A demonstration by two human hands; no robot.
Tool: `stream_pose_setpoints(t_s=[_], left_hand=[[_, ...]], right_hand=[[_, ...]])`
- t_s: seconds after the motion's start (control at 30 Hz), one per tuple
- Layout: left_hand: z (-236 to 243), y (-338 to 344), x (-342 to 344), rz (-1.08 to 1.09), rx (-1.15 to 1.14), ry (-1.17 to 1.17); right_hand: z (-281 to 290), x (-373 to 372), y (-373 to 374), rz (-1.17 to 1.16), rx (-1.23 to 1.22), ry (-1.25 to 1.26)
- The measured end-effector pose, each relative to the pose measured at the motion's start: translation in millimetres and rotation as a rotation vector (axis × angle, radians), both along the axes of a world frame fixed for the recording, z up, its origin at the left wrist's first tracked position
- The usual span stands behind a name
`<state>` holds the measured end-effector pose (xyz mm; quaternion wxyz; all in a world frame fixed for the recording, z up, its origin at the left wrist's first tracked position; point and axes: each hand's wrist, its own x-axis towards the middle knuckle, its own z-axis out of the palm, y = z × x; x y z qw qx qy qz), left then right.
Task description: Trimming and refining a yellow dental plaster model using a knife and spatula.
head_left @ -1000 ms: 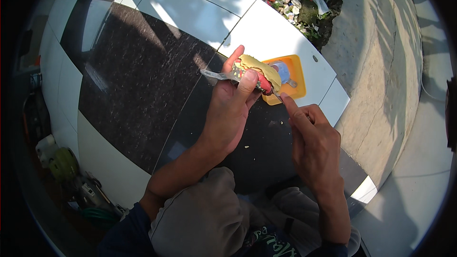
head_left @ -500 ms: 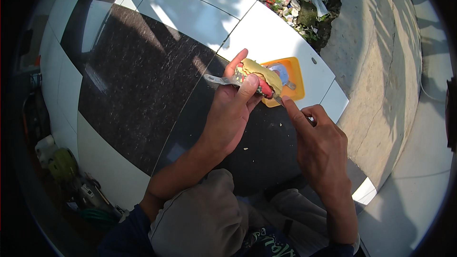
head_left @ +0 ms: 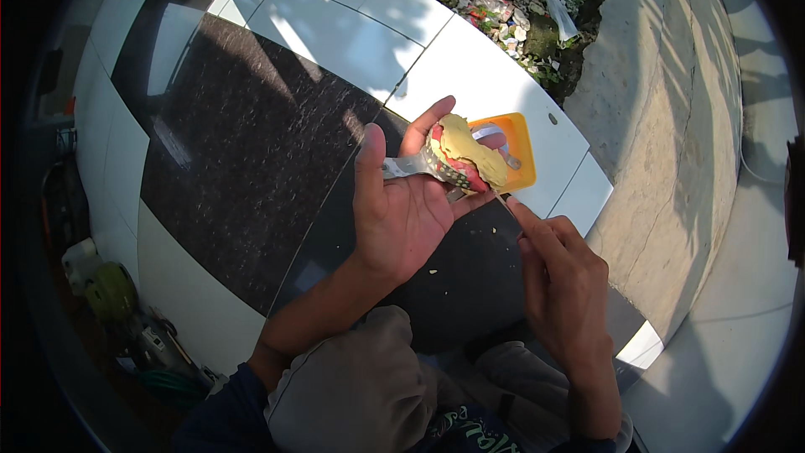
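My left hand (head_left: 404, 215) lies palm up with the thumb raised, holding a lump (head_left: 466, 150) of pale yellow paste over red and dark dotted layers on its fingers. A flat, translucent tab (head_left: 403, 166) juts leftward from the lump. My right hand (head_left: 560, 278) is closed on a thin tool (head_left: 499, 198), its tip at the lump's lower right edge. Behind the lump is a yellow-orange plastic tub (head_left: 527, 168), partly hidden, with pale items (head_left: 490, 136) inside.
Dark (head_left: 239, 151) and white tiles (head_left: 562, 138) surround my hands, with crumbs (head_left: 433, 271) below. Rubble (head_left: 520, 13) lies beyond the tile edge, a cracked concrete strip (head_left: 662, 159) at the right. Green equipment and containers (head_left: 109, 294) stand at lower left. My grey-clad knee (head_left: 344, 377) is below.
My left thumb has lifted off the lump and moved left, opening the palm upward. The lump and my right hand with the tool have shifted slightly down.
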<state>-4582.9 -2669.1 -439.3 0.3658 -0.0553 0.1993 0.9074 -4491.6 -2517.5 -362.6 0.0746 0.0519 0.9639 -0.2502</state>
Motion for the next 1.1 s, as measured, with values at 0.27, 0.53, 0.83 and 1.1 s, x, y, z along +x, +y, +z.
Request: stream_pose_setpoints(t_s=[0.27,0.53,0.83,1.1], left_hand=[[2.5,3.7,-7.0,0.106,-0.039,0.012],[7.7,7.0,2.3,0.093,-0.126,0.076],[15.0,5.4,7.1,0.089,-0.218,0.112],[12.5,8.5,9.2,0.141,-0.121,0.085]], right_hand=[[5.0,20.6,-10.8,-0.254,-0.173,0.067],[-21.7,-7.2,-8.5,-0.081,-0.189,0.256],[-41.4,-11.7,-12.1,-0.104,-0.190,0.322],[-56.2,-6.2,-28.2,-0.229,-0.246,0.429]])
